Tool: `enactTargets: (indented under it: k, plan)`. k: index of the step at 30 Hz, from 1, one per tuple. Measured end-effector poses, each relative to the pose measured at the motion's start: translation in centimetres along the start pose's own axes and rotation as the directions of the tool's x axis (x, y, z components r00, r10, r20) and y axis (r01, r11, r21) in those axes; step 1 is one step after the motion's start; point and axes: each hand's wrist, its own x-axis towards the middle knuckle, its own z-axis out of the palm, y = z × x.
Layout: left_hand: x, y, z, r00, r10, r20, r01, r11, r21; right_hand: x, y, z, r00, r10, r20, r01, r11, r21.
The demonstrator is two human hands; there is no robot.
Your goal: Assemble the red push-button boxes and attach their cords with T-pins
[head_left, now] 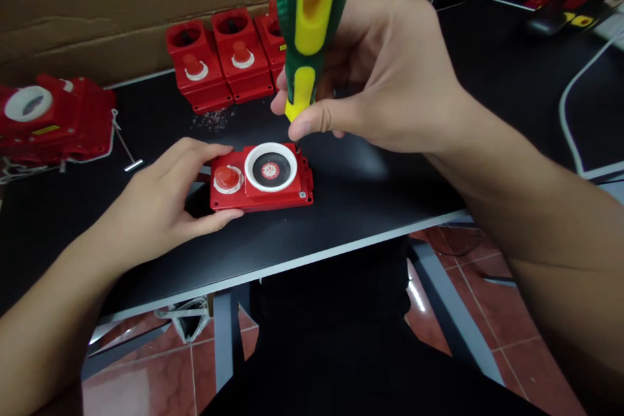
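Observation:
On the black tabletop lies a red alarm-like box (277,200) with a white ring around a dark round face and a red knob at its left. My left hand (170,188) grips the box's left end between thumb and fingers. My right hand (380,78) is closed around a green and yellow screwdriver (307,32), held upright over the box's far right corner. The driver's tip is mostly hidden behind my thumb, at or near that corner. A screw (303,195) shows in the near right corner.
Several similar red housings (238,52) stand at the back against cardboard (121,0). More red units (73,117) sit at the left, beside a small metal rod (127,149). A white cable (568,104) and a black-yellow tool (556,23) lie at the right. Dark debris (214,120) is scattered behind the box.

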Motion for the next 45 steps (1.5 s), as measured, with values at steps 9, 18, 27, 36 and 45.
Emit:
enactTargets:
  k: [9, 18, 27, 36, 45]
  plan:
    - [0.2, -0.3, 0.0, 1.0, -0.02, 0.004, 0.02, 1.0, -0.014, -0.6, 0.7, 1.5, 0.988, 0.003, -0.157, -0.002, 1.0, 0.004]
    - [0.1, -0.7, 0.2, 1.0, 0.017, -0.02, -0.017, 1.0, -0.006, -0.5, -0.1, -1.1, 0.978, 0.045, 0.203, -0.074, 0.988, 0.136]
    - [0.4, 0.1, -0.4, 0.999, -0.024, 0.033, 0.024, 1.0, 0.004, -0.6, -0.3, 0.0, 0.998, 0.05, 0.029, -0.051, 0.998, 0.03]
    - [0.0, -0.5, 0.2, 1.0, 0.002, -0.013, -0.002, 1.0, 0.014, -0.6, -0.6, 0.2, 0.998, 0.042, -0.046, -0.043, 0.999, -0.03]
    - [0.1, -0.1, -0.2, 0.998, 0.056, -0.007, -0.056, 0.998, 0.035, -0.7, -1.1, 0.1, 0.999, 0.048, -0.005, -0.048, 0.999, -0.011]
